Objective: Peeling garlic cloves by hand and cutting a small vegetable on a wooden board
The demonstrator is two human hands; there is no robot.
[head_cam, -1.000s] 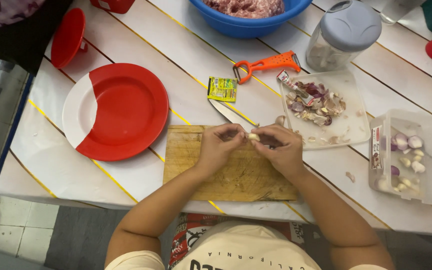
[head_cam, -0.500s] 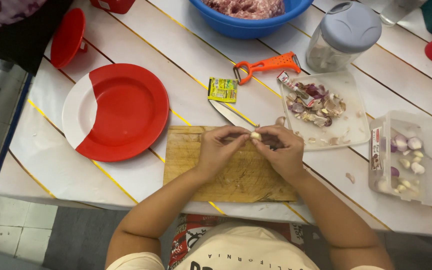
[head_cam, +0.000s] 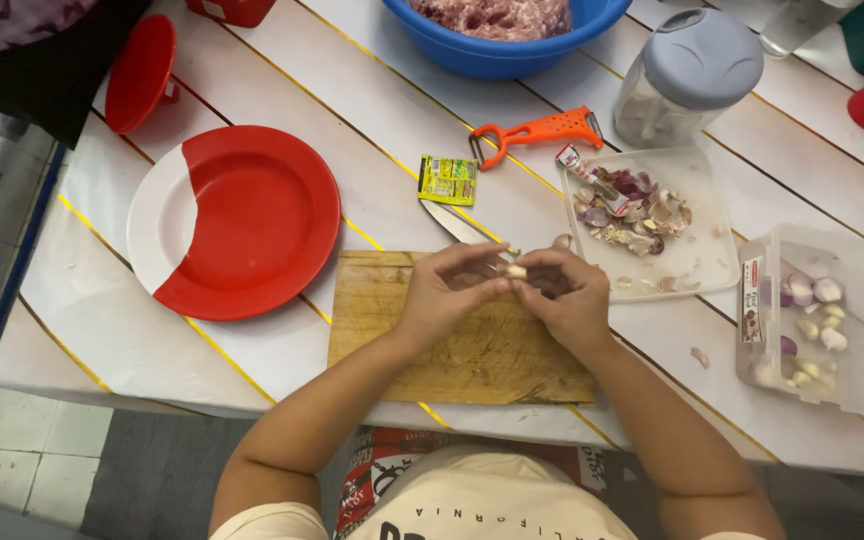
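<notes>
Over the wooden cutting board [head_cam: 452, 345], the left hand [head_cam: 447, 295] pinches a pale garlic clove [head_cam: 516, 271] while the right hand [head_cam: 570, 298] closes its grip on the knife [head_cam: 457, 224] and works at the skin. Peels fill the clear tray [head_cam: 697, 262] (quite a heap), and peeled cloves sit in the plastic box [head_cam: 857, 345]; the peeling looks well along.

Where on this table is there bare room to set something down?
Bare table lies between the red plate and the cutting board, and between the board and the clear box. Crowded: around the peeler, jar and peel tray.
</notes>
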